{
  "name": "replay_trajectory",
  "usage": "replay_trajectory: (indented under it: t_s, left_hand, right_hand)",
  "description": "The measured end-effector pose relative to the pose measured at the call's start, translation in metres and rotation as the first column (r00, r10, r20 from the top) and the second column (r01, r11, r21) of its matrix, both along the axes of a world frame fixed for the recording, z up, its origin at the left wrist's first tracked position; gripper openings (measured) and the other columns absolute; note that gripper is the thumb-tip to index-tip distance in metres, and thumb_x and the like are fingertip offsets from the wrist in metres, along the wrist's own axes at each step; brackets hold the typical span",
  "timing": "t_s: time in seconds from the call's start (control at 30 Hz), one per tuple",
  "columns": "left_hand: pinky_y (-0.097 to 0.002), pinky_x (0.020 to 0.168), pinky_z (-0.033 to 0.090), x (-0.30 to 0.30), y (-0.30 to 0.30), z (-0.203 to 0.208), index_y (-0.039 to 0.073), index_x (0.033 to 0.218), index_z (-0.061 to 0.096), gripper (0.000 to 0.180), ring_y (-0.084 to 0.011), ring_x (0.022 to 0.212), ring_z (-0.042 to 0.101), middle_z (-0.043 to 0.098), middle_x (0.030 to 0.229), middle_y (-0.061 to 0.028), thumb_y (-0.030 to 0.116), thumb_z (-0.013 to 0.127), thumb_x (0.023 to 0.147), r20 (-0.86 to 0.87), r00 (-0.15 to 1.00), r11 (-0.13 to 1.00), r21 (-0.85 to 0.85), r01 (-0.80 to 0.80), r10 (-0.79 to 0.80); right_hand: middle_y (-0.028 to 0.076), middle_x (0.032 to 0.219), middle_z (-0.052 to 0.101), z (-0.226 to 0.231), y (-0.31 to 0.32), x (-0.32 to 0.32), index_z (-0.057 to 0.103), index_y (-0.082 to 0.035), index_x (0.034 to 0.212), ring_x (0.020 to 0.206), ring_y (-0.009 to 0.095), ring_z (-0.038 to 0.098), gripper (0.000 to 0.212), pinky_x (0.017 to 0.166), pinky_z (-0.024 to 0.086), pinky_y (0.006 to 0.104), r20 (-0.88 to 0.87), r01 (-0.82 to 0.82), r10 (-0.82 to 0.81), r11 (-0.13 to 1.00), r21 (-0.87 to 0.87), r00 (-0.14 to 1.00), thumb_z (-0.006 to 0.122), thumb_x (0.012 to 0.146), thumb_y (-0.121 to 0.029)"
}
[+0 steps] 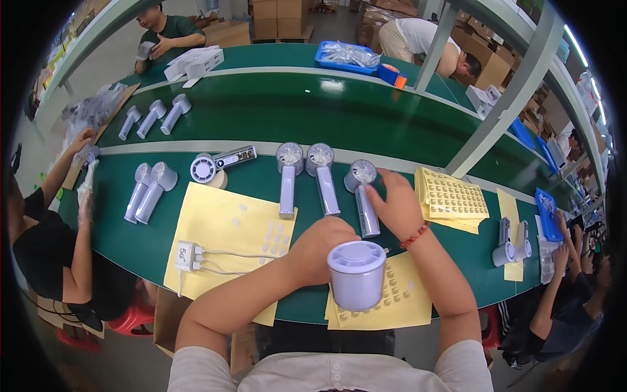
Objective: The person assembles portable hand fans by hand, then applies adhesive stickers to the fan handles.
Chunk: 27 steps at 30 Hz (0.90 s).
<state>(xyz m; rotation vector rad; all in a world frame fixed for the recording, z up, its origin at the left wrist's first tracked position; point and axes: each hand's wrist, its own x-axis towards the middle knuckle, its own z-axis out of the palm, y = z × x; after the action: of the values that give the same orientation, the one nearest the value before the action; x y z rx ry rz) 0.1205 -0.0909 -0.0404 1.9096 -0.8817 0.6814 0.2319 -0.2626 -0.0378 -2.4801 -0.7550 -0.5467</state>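
Note:
My left hand point(324, 247) is closed round a lavender handheld fan point(356, 287). Its wide round head points toward me, and my fist hides most of the handle. My right hand point(397, 208) has its fingers and thumb at the side of another fan point(368, 212), which lies on the green bench with a clear-looking round head. Two more fans, one point(287, 186) and its neighbour point(324, 186), lie just left of it. Beneath my hands is a yellow sticker sheet point(411, 297) with small dark labels.
A white charger point(189, 256) with cables sits on a larger yellow sheet point(225, 222) at left. Stacked sticker sheets point(450, 196) lie at right. Beyond is a green conveyor belt point(255, 98) carrying several fans. A grey metal post point(509, 98) rises at right. Co-workers sit on both sides.

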Motion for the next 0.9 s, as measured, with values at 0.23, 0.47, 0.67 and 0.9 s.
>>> replay_trajectory:
  t_s: [0.23, 0.47, 0.67, 0.9]
  left_hand:
    - [-0.0386, 0.068, 0.044, -0.006, 0.001, -0.012, 0.009, 0.099, 0.051, 0.054, -0.0299, 0.081, 0.053, 0.054, 0.088, -0.0088, 0.006, 0.074, 0.05, -0.003, 0.994, 0.989, 0.094, -0.112, 0.112]
    - [-0.0385, 0.067, 0.044, -0.008, -0.013, -0.018, 0.007, 0.099, 0.05, 0.058, -0.0296, 0.081, 0.053, 0.052, 0.09, -0.0101, 0.015, 0.078, 0.049, -0.048, 0.972, 0.971, 0.079, -0.225, 0.229]
    - [-0.0365, 0.062, 0.044, -0.008, -0.018, -0.022, 0.005, 0.095, 0.05, 0.053, -0.0271, 0.077, 0.052, 0.048, 0.083, -0.0089, 0.016, 0.076, 0.05, -0.135, 0.935, 0.937, 0.179, -0.301, 0.327]
    - [-0.0344, 0.059, 0.045, -0.012, -0.017, -0.018, 0.004, 0.092, 0.048, 0.049, -0.0261, 0.076, 0.052, 0.046, 0.081, -0.0088, 0.018, 0.076, 0.054, -0.171, 0.928, 0.939, 0.159, -0.306, 0.331]
  right_hand:
    - [0.019, 0.102, 0.053, 0.075, -0.025, -0.09, 0.051, 0.004, 0.104, 0.096, 0.034, 0.051, 0.067, 0.084, 0.04, 0.0408, 0.068, -0.593, 0.591, 0.787, 0.173, 0.804, 0.049, 0.077, -0.058]
    - [0.019, 0.102, 0.049, 0.061, -0.016, -0.11, 0.052, 0.005, 0.102, 0.09, 0.034, 0.049, 0.078, 0.079, 0.041, 0.0428, 0.205, -0.456, 0.444, 0.89, 0.011, 0.872, 0.055, 0.069, -0.066]
    - [0.017, 0.089, 0.051, 0.032, -0.01, -0.092, 0.053, 0.004, 0.095, 0.079, 0.033, 0.05, 0.063, 0.07, 0.043, 0.0411, 0.248, -0.386, 0.359, 0.92, 0.068, 0.9, 0.049, 0.078, -0.057]
    - [0.018, 0.089, 0.051, 0.02, 0.0, -0.094, 0.053, 0.004, 0.095, 0.078, 0.031, 0.051, 0.065, 0.067, 0.044, 0.0394, 0.328, -0.334, 0.244, 0.908, 0.253, 0.913, 0.045, 0.078, -0.058]
